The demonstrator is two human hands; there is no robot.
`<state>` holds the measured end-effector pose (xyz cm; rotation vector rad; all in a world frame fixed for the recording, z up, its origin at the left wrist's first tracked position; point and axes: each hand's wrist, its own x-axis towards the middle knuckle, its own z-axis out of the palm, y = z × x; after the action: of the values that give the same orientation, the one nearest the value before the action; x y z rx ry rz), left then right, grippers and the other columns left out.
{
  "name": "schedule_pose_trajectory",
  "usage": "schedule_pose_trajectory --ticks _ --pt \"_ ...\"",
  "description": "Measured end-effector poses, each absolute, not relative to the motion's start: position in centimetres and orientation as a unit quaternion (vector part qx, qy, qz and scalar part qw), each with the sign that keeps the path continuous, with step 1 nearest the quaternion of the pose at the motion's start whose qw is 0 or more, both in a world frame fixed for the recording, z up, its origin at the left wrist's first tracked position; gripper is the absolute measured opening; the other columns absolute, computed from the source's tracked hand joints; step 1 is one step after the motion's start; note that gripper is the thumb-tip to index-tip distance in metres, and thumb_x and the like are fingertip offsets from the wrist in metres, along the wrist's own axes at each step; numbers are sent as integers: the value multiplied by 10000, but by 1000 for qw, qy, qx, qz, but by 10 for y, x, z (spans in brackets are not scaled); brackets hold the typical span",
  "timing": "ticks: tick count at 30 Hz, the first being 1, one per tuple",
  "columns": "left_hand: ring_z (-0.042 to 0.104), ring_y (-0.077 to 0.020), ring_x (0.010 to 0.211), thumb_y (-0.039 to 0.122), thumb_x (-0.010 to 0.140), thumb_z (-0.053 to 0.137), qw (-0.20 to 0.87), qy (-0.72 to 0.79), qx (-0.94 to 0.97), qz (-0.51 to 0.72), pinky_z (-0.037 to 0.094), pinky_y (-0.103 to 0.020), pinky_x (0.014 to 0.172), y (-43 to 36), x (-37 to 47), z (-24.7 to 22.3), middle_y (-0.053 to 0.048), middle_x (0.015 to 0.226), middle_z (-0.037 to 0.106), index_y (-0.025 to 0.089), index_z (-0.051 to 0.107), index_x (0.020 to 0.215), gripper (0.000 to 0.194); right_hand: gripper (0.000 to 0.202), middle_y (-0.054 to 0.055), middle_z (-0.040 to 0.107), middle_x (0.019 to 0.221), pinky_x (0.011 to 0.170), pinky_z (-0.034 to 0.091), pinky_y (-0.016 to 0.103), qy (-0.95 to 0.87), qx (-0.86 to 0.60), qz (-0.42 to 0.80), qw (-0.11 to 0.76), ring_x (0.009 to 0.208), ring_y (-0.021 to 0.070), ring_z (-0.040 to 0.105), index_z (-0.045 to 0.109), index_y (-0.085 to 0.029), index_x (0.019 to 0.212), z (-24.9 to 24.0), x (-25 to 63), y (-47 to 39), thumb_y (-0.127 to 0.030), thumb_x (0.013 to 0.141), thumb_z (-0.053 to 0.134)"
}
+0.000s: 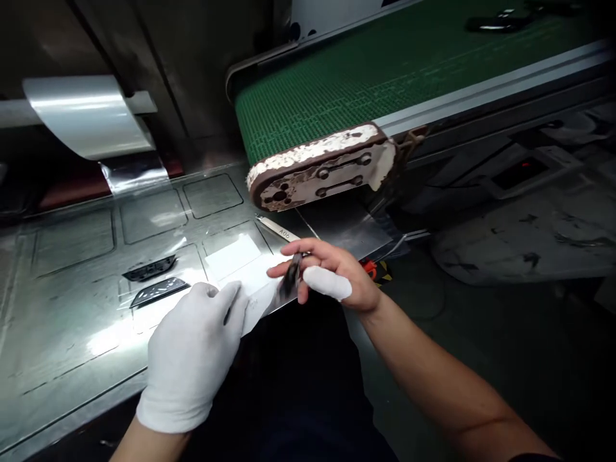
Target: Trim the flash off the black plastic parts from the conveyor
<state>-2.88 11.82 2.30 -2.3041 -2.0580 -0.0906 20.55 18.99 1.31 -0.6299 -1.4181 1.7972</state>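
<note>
My left hand point(192, 350), in a white glove, is closed with thumb and fingers pinching the near edge of a white paper sheet point(257, 305). My right hand point(332, 273) is bare except for a white cover on the thumb. It grips a small dark, shiny piece point(290, 279) between thumb and fingers, over the right end of the sheet; the piece's lower end is blurred. Another white sheet point(233, 258) lies just behind. To the left, two black slotted plates point(158, 292) rest side by side on the metal table.
A craft knife handle marked A06 point(276, 227) lies beyond my right hand. The green conveyor belt point(337, 83) overhangs the table's far right, its rusty end plate point(322, 170) close by. A roll of clear film point(86, 115) hangs at the back left. Dark outlines mark the metal table point(72, 321).
</note>
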Motion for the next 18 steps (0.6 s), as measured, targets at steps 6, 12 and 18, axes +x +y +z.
schedule_pose_trajectory --ticks 6,12,18 --pt "587 -258 856 229 994 498 -26 -596 -798 -87 400 -414 761 130 -32 18 -51 933 641 232 630 878 176 403 84 808 1086 721 577 253 -559 -275 676 393 872 154 749 520 -244 1093 15 186 198 -614 977 630" --pt "604 -274 894 326 991 564 -56 -587 -796 -135 432 -439 788 131 -33 13 -63 990 661 224 655 1001 138 451 76 792 1142 896 584 318 -725 -331 502 334 1050 205 746 761 -204 1172 3 177 205 -592 968 653" --pt "612 -304 892 423 989 573 -65 -585 -798 -130 448 -479 774 131 -35 9 -79 1035 679 231 654 981 209 73 7 710 792 602 490 270 -781 -325 369 385 669 134 636 700 -191 845 -13 178 200 -214 844 770"
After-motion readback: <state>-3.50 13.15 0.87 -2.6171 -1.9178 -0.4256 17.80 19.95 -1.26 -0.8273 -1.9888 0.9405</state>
